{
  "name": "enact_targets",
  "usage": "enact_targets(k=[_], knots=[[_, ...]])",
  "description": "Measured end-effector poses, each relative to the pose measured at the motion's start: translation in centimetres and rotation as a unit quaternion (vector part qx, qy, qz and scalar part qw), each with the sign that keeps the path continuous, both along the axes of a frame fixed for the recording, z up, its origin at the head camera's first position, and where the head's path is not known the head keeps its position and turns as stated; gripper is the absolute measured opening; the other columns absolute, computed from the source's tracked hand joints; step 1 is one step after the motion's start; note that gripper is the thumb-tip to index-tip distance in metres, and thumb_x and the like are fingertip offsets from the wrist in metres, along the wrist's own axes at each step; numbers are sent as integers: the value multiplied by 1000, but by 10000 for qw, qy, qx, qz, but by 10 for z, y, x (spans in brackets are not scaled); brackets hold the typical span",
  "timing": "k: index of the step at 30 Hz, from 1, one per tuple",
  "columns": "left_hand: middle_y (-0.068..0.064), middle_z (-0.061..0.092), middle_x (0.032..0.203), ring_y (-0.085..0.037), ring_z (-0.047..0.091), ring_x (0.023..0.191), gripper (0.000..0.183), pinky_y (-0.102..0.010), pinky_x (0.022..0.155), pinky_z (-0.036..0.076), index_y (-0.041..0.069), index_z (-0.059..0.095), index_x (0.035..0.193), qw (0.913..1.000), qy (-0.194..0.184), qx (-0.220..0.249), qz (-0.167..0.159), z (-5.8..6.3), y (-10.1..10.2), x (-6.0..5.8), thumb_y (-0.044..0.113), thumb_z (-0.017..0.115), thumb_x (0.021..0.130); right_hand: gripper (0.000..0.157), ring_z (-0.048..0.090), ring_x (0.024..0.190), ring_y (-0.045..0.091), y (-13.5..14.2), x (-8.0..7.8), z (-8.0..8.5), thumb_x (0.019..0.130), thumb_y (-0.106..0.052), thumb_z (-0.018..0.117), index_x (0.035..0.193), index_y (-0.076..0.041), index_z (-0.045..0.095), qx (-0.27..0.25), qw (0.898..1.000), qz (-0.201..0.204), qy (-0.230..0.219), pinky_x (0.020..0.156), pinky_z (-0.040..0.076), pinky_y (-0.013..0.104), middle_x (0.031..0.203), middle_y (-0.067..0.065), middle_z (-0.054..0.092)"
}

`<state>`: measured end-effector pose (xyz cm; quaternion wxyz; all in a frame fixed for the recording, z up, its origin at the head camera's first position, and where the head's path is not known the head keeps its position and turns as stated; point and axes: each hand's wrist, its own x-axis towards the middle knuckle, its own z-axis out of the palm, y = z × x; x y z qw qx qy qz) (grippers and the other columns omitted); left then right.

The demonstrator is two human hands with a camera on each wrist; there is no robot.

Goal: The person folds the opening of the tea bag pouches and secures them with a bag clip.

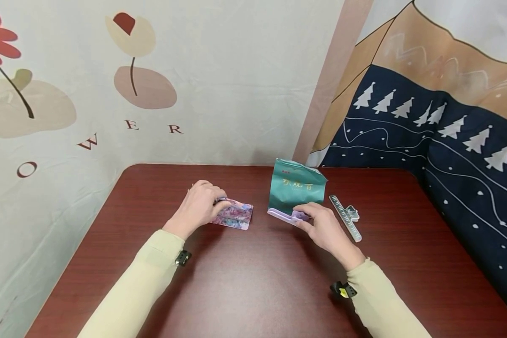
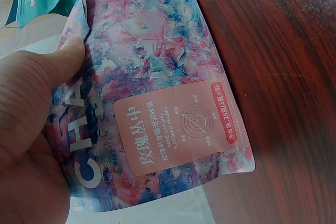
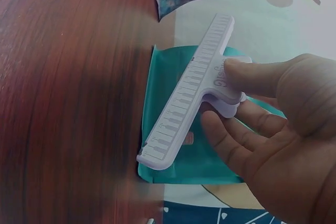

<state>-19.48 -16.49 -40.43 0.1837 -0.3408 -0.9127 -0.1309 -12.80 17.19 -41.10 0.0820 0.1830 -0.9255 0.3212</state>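
My left hand [image 1: 200,206] grips a pink-and-blue patterned tea bag pouch [image 2: 152,51] by its folded top edge, thumb on the near face. The pouch's printed label [image 2: 168,129] faces the left wrist camera. In my right hand [image 1: 323,227] is a lilac bag clip [image 3: 184,98] with a piano-key pattern along its bar, pinched at its handle between thumb and fingers. Just behind the clip stands a teal pouch [image 1: 297,185] with gold lettering, which the clip overlaps in the right wrist view.
A clear bag clip [image 1: 345,218] with a similar bar lies on the table right of the teal pouch. The dark red wooden table [image 1: 253,281] ends at a printed cloth backdrop [image 1: 236,94] behind and a navy patterned cloth [image 1: 481,188] on the right.
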Motion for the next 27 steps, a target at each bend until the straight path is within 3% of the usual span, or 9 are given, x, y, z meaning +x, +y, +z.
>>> enact_targets(k=[13,27], knots=[[-3,74,79,-26,70,79,19,-46,97,49,9,75,85,10000,-4,32,8,-1,-1,0,26,82,89,29,63,92,23,-17,-8,0,88,-10,82,115,-6,75,-92,9996,-19,-258,82,58,41,107,9,70],[-4,74,79,-26,70,78,19,-46,97,49,8,76,86,10000,-11,18,-9,0,0,0,26,82,89,24,63,90,22,-34,-15,-1,88,-10,82,111,-9,76,-49,10000,54,-56,81,58,40,100,5,70]])
